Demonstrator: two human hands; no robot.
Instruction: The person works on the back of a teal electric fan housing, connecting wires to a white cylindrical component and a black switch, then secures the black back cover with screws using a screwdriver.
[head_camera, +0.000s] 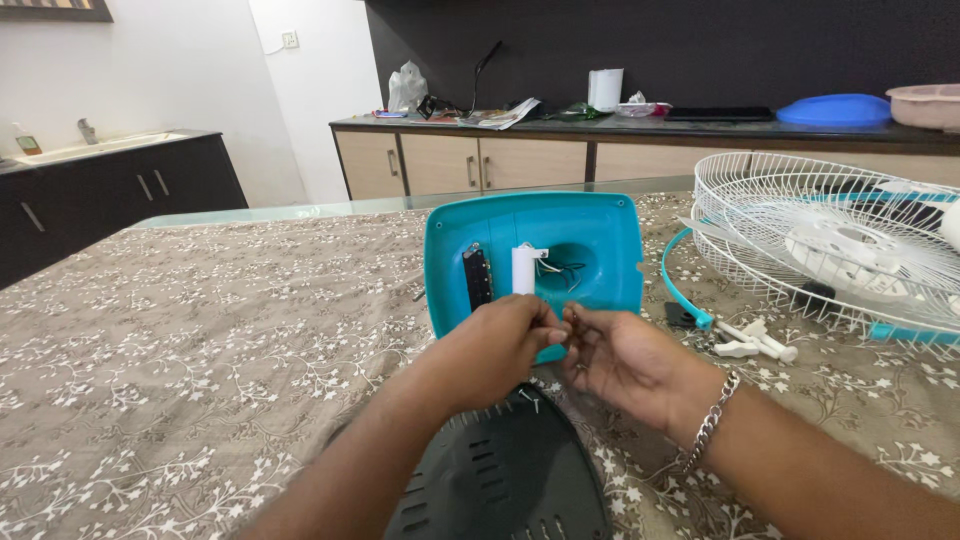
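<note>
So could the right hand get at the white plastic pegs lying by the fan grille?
Probably yes: the right hand is just beside the white pegs, with only bare tablecloth between, though its fingers are busy at the teal housing.

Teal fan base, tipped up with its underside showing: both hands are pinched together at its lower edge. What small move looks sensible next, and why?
Probably steady the teal fan base with the left hand while the right hand keeps working its small piece. The base stands tilted on edge, with loose wires and a white part exposed inside, so it could tip. What the fingers pinch is too small to tell.
</note>
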